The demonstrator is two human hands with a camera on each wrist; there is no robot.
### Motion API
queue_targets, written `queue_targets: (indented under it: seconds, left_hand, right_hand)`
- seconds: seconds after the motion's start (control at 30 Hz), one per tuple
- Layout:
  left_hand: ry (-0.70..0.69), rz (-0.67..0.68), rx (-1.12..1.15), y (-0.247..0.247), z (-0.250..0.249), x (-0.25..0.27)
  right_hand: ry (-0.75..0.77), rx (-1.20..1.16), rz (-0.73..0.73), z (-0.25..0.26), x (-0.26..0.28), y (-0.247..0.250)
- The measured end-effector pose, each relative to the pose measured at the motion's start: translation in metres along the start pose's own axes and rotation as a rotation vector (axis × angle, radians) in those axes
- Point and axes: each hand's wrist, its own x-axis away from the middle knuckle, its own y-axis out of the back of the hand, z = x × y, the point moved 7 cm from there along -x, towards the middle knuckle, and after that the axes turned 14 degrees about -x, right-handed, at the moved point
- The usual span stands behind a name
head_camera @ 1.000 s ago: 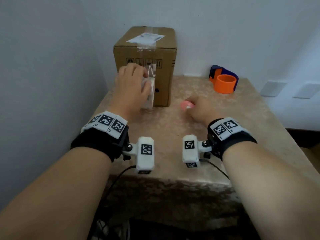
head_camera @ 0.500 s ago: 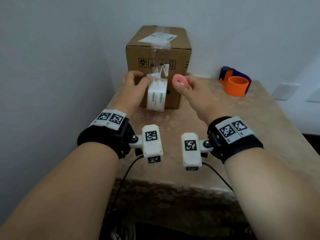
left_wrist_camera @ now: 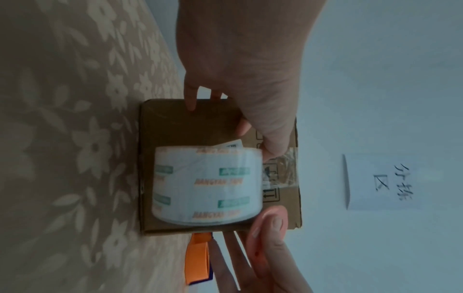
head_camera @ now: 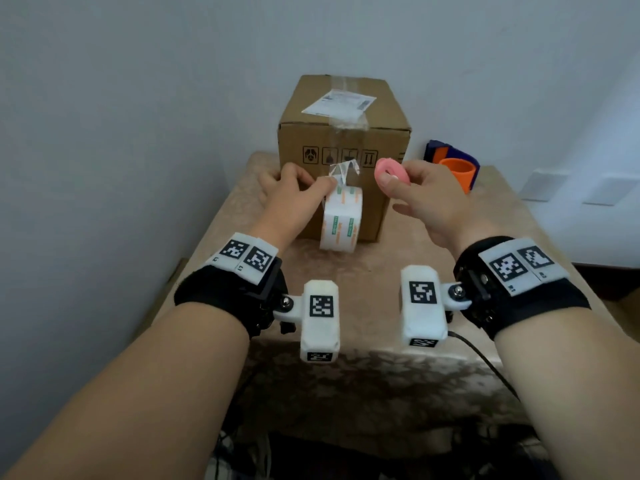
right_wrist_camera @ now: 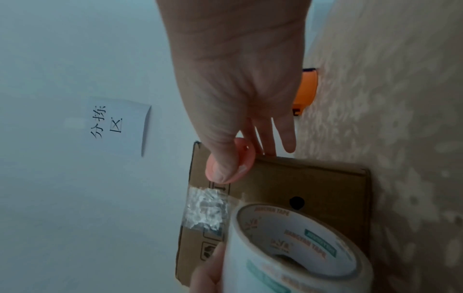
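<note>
My left hand (head_camera: 320, 194) grips a white roll of printed packing tape (head_camera: 341, 220) from its left side, thumb on the top edge, holding it on edge in front of a cardboard box (head_camera: 346, 140). A crumpled loose end of clear tape (head_camera: 343, 169) sticks up from the roll. In the left wrist view the roll (left_wrist_camera: 208, 186) fills the middle under my left thumb (left_wrist_camera: 273, 146). My right hand (head_camera: 398, 184) pinches a small pink ring (head_camera: 385, 168) between thumb and forefinger, just right of the roll's top. The pink ring (right_wrist_camera: 244, 154) shows in the right wrist view above the roll (right_wrist_camera: 288, 247).
The sealed box stands at the back of a beige flower-patterned table (head_camera: 346, 265), close to the wall. An orange and blue tape dispenser (head_camera: 453, 168) sits behind my right hand. A paper sign (right_wrist_camera: 120, 123) hangs on the wall. The table's front edge is near my wrists.
My right hand has lifted the pink ring from the table up beside the roll's top. My left hand turned so the tape roll shows, then both stayed nearly still.
</note>
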Motion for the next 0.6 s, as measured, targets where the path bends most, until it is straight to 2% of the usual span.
queue_targets:
  seconds: [0.13, 0.23, 0.3, 0.43, 0.6]
  left_hand:
    - [-0.013, 0.050, -0.062, 0.000, -0.001, 0.007]
    - [-0.026, -0.054, -0.199, 0.012, -0.004, 0.009]
    - [-0.043, -0.103, -0.182, 0.017, -0.010, 0.013]
    - [-0.062, 0.052, 0.022, 0.005, -0.019, 0.019]
    - [0.039, 0.182, 0.172, -0.013, -0.020, 0.023]
  right_hand:
    - [0.056, 0.172, -0.050, 0.005, 0.003, 0.019]
    - [0.147, 0.342, -0.065, 0.014, 0.002, 0.019]
    - [0.179, 0.365, -0.016, 0.019, 0.003, 0.012]
    - [0.187, 0.314, 0.035, 0.023, -0.003, 0.001]
    - [0.136, 0.280, 0.130, 0.016, -0.003, -0.012]
